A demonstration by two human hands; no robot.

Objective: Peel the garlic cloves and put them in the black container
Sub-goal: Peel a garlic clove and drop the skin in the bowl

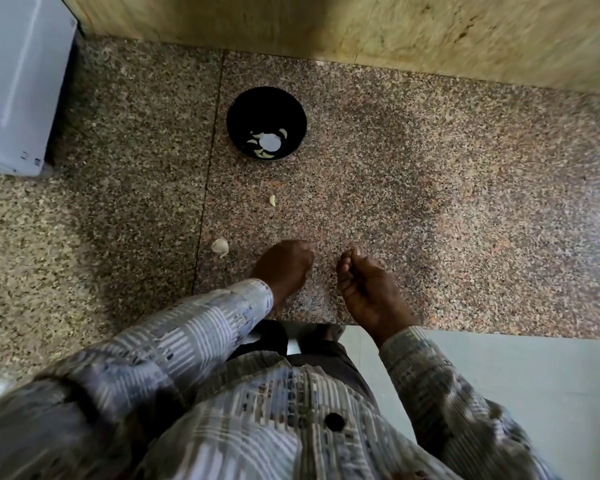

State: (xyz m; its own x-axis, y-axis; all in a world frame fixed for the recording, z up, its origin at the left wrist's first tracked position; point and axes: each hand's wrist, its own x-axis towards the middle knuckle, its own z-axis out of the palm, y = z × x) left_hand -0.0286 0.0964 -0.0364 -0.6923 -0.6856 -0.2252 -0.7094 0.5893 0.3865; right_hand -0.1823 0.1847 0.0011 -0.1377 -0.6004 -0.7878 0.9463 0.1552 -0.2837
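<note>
Left grip (284, 268) and right grip (368, 289) curl, maybe empty, I cannot tell; a sleeve (222, 317) could knock the garlic (220, 245) off the tabletop (465, 202)

The one wide-angle view rides on the person's head and looks steeply down past the shirt front (257, 417) onto the speckled bench (430, 202). The left hand (284, 268) and right hand (368, 289) sit close below the lens at lower centre; the wall (361, 26) bounds the top edge.
</note>
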